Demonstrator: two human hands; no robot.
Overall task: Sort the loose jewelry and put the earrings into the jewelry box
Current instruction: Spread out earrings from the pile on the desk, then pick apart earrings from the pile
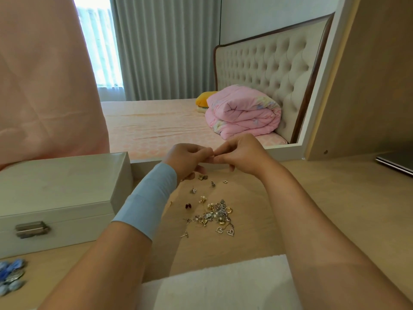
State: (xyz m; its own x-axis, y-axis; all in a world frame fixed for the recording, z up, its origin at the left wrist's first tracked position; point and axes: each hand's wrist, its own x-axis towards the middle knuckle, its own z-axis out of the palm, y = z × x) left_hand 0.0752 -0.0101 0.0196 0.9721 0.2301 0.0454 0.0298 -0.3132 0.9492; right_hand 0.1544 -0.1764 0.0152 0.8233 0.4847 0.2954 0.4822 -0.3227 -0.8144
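A tangled heap of gold and silver jewelry [218, 217] lies on the wooden tabletop, with several single earrings [193, 190] scattered just beyond it. The white jewelry box [58, 193] stands shut on the left, its metal clasp [31, 229] facing me. My left hand [187, 158] and my right hand [241, 155] meet fingertip to fingertip above the far scattered pieces, pinching something too small to make out. A light blue band wraps my left wrist.
A large mirror [321, 86] stands at the back of the table, reflecting a bed. A white towel [223, 285] lies at the near edge. Blue beaded pieces [11, 276] sit at the near left, a closed laptop [395, 162] at the far right.
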